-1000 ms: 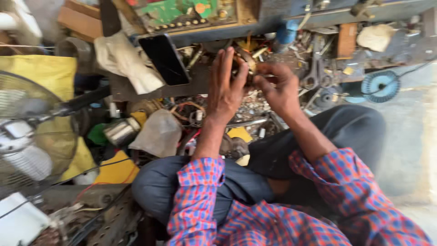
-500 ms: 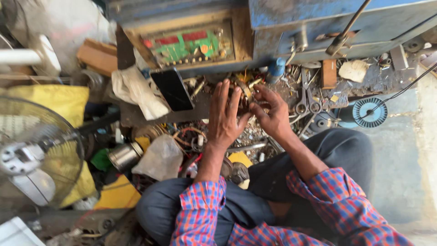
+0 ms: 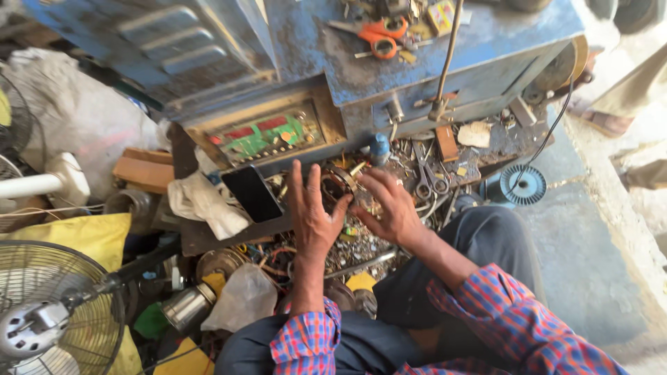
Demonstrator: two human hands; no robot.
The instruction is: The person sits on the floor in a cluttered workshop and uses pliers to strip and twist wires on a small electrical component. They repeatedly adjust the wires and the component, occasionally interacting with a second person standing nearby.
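Observation:
Both of my hands meet over a cluttered low work surface in front of my knees. My left hand [image 3: 310,215] has its fingers spread upward and its thumb against a round coil of copper wire [image 3: 342,182]. My right hand [image 3: 390,208] grips the same coil from the right side, fingers curled over it. The coil is partly hidden by my fingers. A dark phone [image 3: 253,193] lies just left of my left hand.
A blue metal machine [image 3: 389,62] stands behind, with orange-handled scissors [image 3: 379,36] on top and a green circuit board [image 3: 267,135] in a wooden frame. Metal scissors [image 3: 427,179], a blue wire spool [image 3: 523,185], a white rag [image 3: 203,201] and a fan [image 3: 48,312] surround me.
The camera has tilted up, so the hands sit lower in view and more of the blue machine shows. Both hands stay on the coil.

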